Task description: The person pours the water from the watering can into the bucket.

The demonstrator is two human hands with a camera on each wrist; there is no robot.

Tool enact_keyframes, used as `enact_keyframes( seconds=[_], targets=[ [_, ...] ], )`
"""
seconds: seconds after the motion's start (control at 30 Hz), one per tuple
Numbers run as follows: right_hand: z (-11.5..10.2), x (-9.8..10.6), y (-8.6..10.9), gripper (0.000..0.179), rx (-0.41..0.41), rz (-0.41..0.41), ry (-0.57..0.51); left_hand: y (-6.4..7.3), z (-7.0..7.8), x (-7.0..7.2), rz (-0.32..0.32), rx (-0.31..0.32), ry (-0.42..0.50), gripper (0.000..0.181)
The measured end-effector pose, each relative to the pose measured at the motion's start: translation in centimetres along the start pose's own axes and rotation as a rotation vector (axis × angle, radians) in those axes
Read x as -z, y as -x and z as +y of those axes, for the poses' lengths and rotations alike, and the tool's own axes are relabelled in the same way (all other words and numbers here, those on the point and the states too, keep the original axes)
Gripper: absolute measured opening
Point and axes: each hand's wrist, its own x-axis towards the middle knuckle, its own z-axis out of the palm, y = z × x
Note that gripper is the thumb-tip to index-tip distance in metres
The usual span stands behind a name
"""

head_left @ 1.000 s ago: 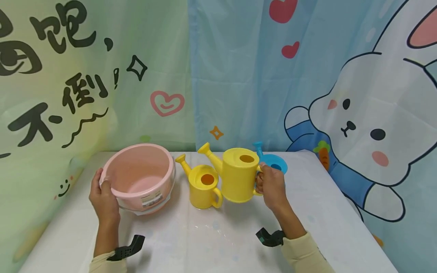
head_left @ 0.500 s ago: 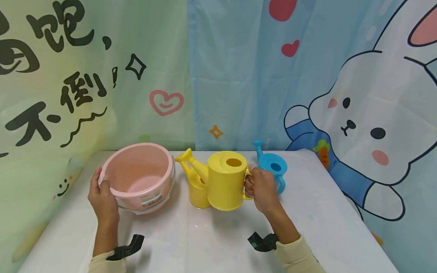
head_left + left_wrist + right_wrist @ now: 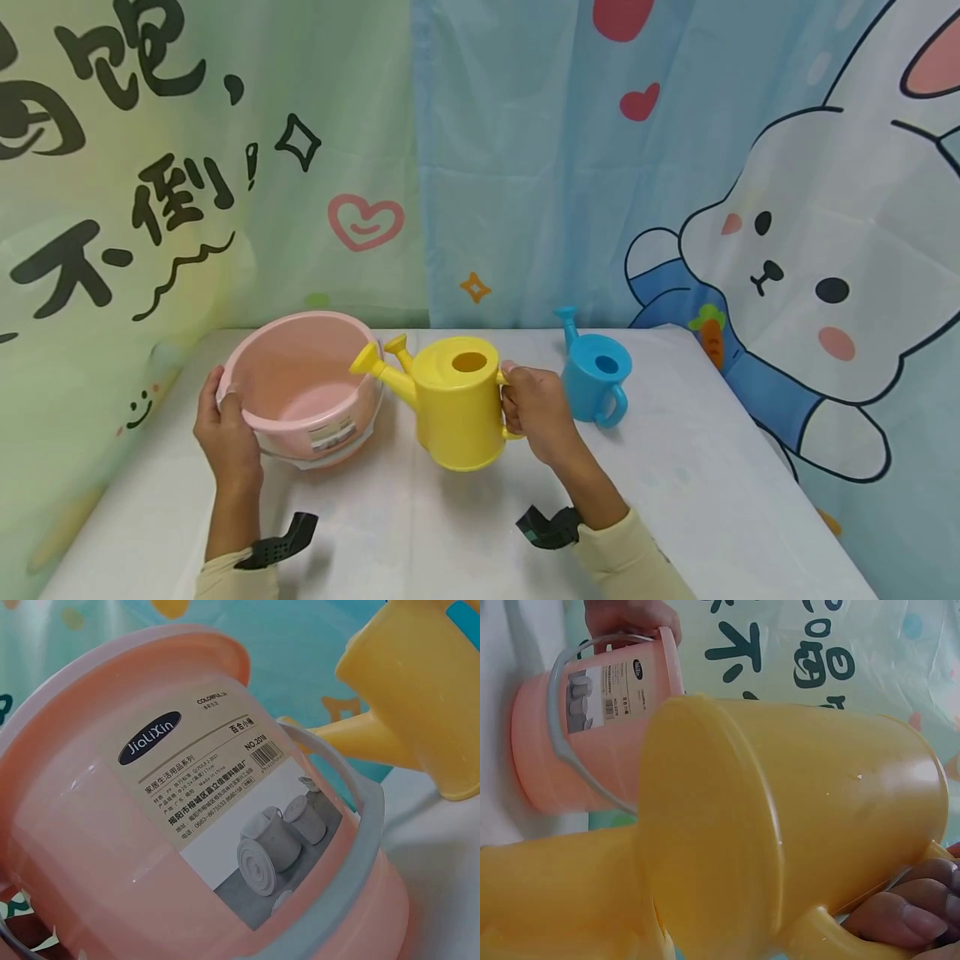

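Note:
My left hand grips the left rim of a pink bucket, its thumb over the edge. The bucket leans slightly, and its label faces the left wrist camera. Curled round the handle of a large yellow watering can, my right hand holds it above the table. The can's spout points left, its tip overlapping the bucket's right rim in the head view. Behind it, a smaller yellow watering can is mostly hidden there, only its spout showing; its body appears in the right wrist view.
A blue watering can stands at the back right, beyond my right hand. The white-covered table ends at a printed curtain behind. A grey carrying handle hangs along the bucket's side.
My right hand has carried the large yellow watering can left and slightly nearer, from beside the smaller yellow can to in front of it, uncovering the blue can. The left hand and bucket stay put.

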Motion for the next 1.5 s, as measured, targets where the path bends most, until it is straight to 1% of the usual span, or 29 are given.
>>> enact_keyframes(
  seconds=[0.1,0.43,0.57,0.83,1.07,1.3,1.5],
  targets=[
    [0.1,-0.4,-0.1,0.049,-0.019,-0.016,0.023,0.0,0.0,-0.1,-0.004,0.001,-0.002,0.046],
    [0.3,-1.9,0.0,0.052,-0.001,-0.102,0.095,0.0,0.1,0.0,0.008,0.000,-0.002,0.045],
    [0.1,-2.4,0.1,0.050,0.001,-0.118,0.112,0.0,0.0,-0.1,0.004,0.004,-0.002,0.046],
    [-0.7,-2.6,0.1,0.047,0.046,-0.160,0.164,0.1,0.1,0.0,0.009,-0.002,-0.011,0.046],
    [-1.6,-2.8,-0.2,0.048,0.072,-0.169,0.268,0.0,0.1,0.0,0.003,0.009,0.004,0.046],
    [-2.2,-2.5,-0.7,0.048,0.035,-0.182,0.339,0.0,-0.1,0.0,-0.006,0.004,0.006,0.046],
    [-3.3,-2.7,-1.2,0.050,0.014,-0.231,0.426,0.0,0.1,0.0,-0.005,0.000,0.002,0.046]
  ],
)
